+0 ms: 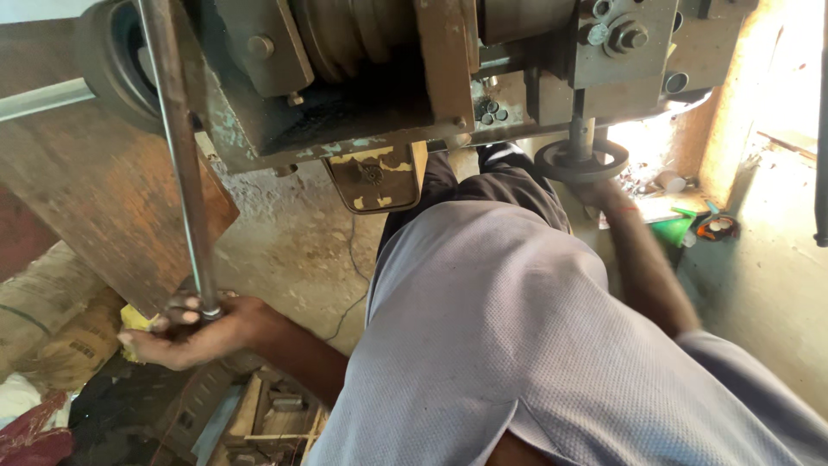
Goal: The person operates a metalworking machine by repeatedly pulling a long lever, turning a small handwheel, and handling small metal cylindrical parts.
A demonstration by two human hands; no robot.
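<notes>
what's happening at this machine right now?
A person in a grey shirt stands at an old metal machine, seen from above. The left hand grips the lower end of a long metal rod that runs up past the machine. The right hand reaches to a small round handwheel under the machine's right side; its grip is hidden. Wood scraps lie on the floor.

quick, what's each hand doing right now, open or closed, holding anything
Left hand: closed around the lower end of the long metal rod.
Right hand: at the small black handwheel under the machine; grip cannot be told.
</notes>
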